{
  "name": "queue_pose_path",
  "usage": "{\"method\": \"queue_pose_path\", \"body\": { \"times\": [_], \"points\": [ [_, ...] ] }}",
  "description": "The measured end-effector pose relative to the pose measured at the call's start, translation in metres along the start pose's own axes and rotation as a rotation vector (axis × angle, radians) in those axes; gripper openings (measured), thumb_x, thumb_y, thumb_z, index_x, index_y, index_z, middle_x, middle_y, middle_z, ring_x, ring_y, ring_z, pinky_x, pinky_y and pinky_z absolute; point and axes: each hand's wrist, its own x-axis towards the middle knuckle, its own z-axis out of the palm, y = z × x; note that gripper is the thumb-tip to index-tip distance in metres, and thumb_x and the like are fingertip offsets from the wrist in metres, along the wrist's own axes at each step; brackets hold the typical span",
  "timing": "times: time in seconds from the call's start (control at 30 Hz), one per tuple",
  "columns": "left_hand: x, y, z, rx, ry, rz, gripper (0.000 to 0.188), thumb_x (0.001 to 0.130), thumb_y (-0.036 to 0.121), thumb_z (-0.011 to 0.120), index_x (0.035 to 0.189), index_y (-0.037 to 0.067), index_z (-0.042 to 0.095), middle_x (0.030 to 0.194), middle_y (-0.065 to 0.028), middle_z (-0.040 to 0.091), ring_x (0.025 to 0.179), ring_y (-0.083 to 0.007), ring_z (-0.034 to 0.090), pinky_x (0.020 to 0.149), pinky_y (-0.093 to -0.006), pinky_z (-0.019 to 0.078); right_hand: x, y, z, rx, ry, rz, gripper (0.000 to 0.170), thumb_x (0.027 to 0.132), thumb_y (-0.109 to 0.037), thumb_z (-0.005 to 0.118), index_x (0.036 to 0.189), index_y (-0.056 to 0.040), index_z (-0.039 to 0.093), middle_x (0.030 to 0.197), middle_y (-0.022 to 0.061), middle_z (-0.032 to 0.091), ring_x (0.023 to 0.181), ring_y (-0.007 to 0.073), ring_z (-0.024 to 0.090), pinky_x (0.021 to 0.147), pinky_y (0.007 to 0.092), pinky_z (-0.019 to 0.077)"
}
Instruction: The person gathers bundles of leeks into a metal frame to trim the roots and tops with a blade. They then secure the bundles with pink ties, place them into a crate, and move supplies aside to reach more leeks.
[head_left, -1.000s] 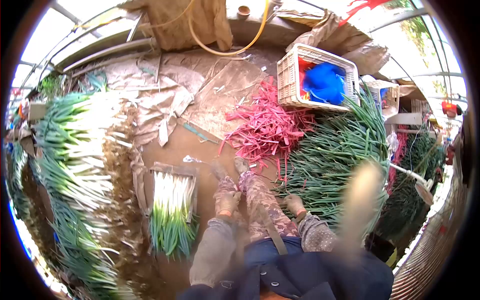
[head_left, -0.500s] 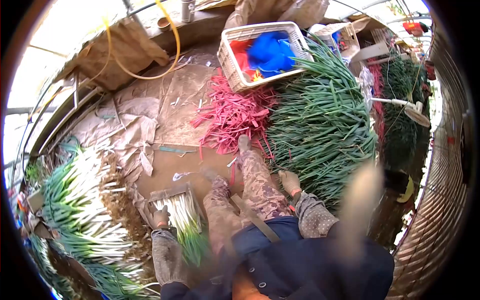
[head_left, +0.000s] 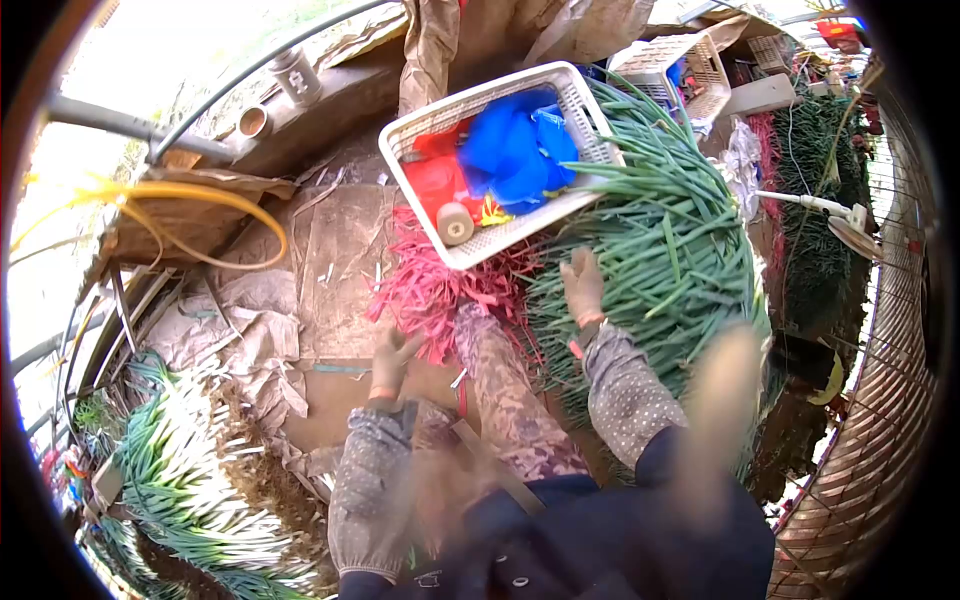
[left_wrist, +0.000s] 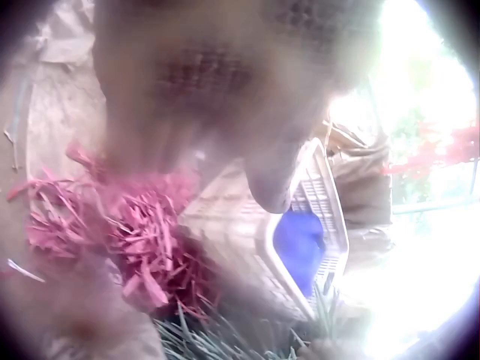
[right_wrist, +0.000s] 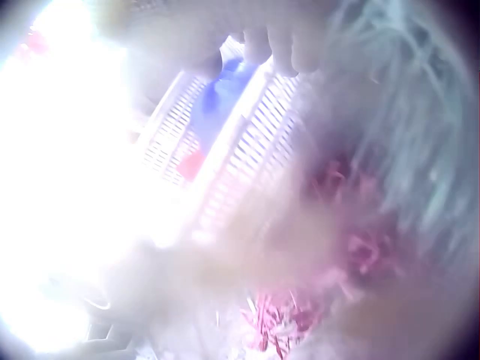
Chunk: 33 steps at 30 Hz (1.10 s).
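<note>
we see the left hand [head_left: 392, 362] just beside the lower left edge of the pink strips [head_left: 425, 300], near the person's legs [head_left: 505, 395]. its grip is wide, the fingers stretched forward and parted. the right hand [head_left: 583, 287] is at the left edge of the green onions [head_left: 660, 250], its grip wide too, with the fingers reaching forward; we cannot tell whether it touches the leaves.

the green onions lie in a big heap to the right of the pink strips, some leaves reaching over the corner of the white crate [head_left: 515, 238]. the crate stands tilted to our view, beyond both hands, with the pink strips below its near side. in it we find a blue bundle [head_left: 510, 150], a red bundle [head_left: 435, 170] and a pale roll [head_left: 455, 223].

over on the left we see white-stemmed onions [head_left: 205, 470], with roots along one side of their heap. a yellow hose [head_left: 225, 195] loops at the upper left, and a second crate [head_left: 690, 80] stands beyond the green heap.
</note>
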Motion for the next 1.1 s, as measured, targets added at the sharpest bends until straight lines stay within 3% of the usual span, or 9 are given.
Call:
{"method": "queue_pose_path", "body": {
  "times": [0.17, 0.2, 0.23, 0.4, 0.47, 0.57, 0.63, 1.0, 1.1],
  "points": [
    [0.104, 0.142, 0.096, 0.397, 0.150, -0.168, 0.038, 0.085, 0.020, 0.078, 0.109, -0.004, 0.060, 0.102, -0.0097, 0.068, 0.096, -0.0191, 0.066, 0.082, -0.0357, 0.0524, 0.198, -0.045, -0.013, -0.320, 0.033, -0.266, 0.065, 0.088, -0.025, 0.069, 0.142, 0.0008, 0.044, 0.137, 0.0269, 0.053, 0.128, 0.0387, 0.052, 0.110, 0.0442, 0.0396],
    [0.145, 0.112, 0.105, 0.168, 0.085, -0.055, 0.042, 0.085, 0.023, 0.079, 0.112, -0.004, 0.061, 0.101, -0.0107, 0.069, 0.095, -0.0197, 0.066, 0.080, -0.0360, 0.0526, 0.241, -0.009, -0.012, -0.616, 0.215, -0.516, 0.066, 0.088, -0.031, 0.067, 0.142, 0.0005, 0.046, 0.135, 0.0259, 0.054, 0.126, 0.0390, 0.053, 0.108, 0.0459, 0.0406],
    [0.178, 0.074, 0.097, -0.055, 0.062, 0.062, 0.047, 0.084, 0.027, 0.079, 0.115, -0.004, 0.062, 0.100, -0.0116, 0.070, 0.094, -0.0203, 0.067, 0.078, -0.0362, 0.0529, 0.253, -0.045, -0.025, -0.531, 0.075, -0.184, 0.068, 0.089, -0.035, 0.065, 0.143, 0.0017, 0.045, 0.135, 0.0259, 0.054, 0.126, 0.0390, 0.052, 0.109, 0.0475, 0.0390],
    [0.207, 0.077, 0.097, 0.661, 0.392, -0.250, 0.043, 0.087, 0.029, 0.066, 0.116, -0.002, 0.058, 0.098, -0.0264, 0.070, 0.093, -0.0414, 0.069, 0.081, -0.0489, 0.0541, 0.411, 0.052, -0.018, -0.828, 0.085, -0.342, 0.076, 0.087, -0.045, 0.068, 0.138, 0.0072, 0.046, 0.123, 0.0283, 0.063, 0.110, 0.0454, 0.063, 0.095, 0.0481, 0.0486],
    [0.203, 0.097, 0.100, 0.605, 0.452, -0.345, 0.034, 0.087, 0.023, 0.066, 0.110, -0.002, 0.059, 0.095, -0.0277, 0.069, 0.093, -0.0440, 0.069, 0.081, -0.0515, 0.0536, 0.419, 0.041, -0.015, -0.418, -0.392, 0.086, 0.066, 0.086, -0.043, 0.069, 0.128, 0.0048, 0.054, 0.113, 0.0252, 0.067, 0.096, 0.0408, 0.067, 0.087, 0.0474, 0.0508],
    [0.198, 0.104, 0.097, 0.593, 0.470, -0.381, 0.035, 0.087, 0.022, 0.065, 0.111, -0.002, 0.059, 0.096, -0.0273, 0.069, 0.095, -0.0437, 0.068, 0.082, -0.0513, 0.0533, 0.397, 0.038, -0.008, -0.649, -0.117, -0.142, 0.046, 0.087, -0.040, 0.071, 0.108, 0.0007, 0.062, 0.083, 0.0080, 0.064, 0.071, 0.0197, 0.060, 0.067, 0.0364, 0.0489],
    [0.203, 0.094, 0.093, 0.569, 0.514, -0.392, 0.040, 0.088, 0.029, 0.065, 0.112, -0.002, 0.060, 0.099, -0.0286, 0.069, 0.097, -0.0450, 0.067, 0.083, -0.0514, 0.0526, 0.416, 0.050, -0.009, -0.258, -0.260, 0.069, 0.043, 0.090, -0.040, 0.070, 0.105, -0.0005, 0.061, 0.075, 0.0025, 0.058, 0.064, 0.0141, 0.053, 0.062, 0.0316, 0.0448],
    [0.068, -0.060, -0.044, -0.204, 0.489, -0.196, 0.033, 0.082, -0.005, 0.062, 0.115, -0.003, 0.063, 0.103, -0.0095, 0.069, 0.094, -0.0181, 0.065, 0.083, -0.0320, 0.0527, 0.253, -0.135, -0.004, -0.272, -0.574, -0.118, 0.049, 0.086, -0.009, 0.067, 0.132, 0.0048, 0.056, 0.085, 0.0083, 0.066, 0.061, 0.0131, 0.057, 0.055, 0.0312, 0.0476],
    [-0.005, -0.066, -0.103, -0.168, 0.502, -0.324, 0.040, 0.077, -0.014, 0.058, 0.115, -0.004, 0.063, 0.103, -0.0086, 0.069, 0.093, -0.0193, 0.064, 0.085, -0.0295, 0.0526, 0.163, -0.199, 0.037, -0.286, -0.648, -0.156, 0.036, 0.082, -0.009, 0.069, 0.115, 0.0046, 0.061, 0.077, 0.0084, 0.063, 0.058, 0.0140, 0.056, 0.052, 0.0307, 0.0466]
  ]
}}
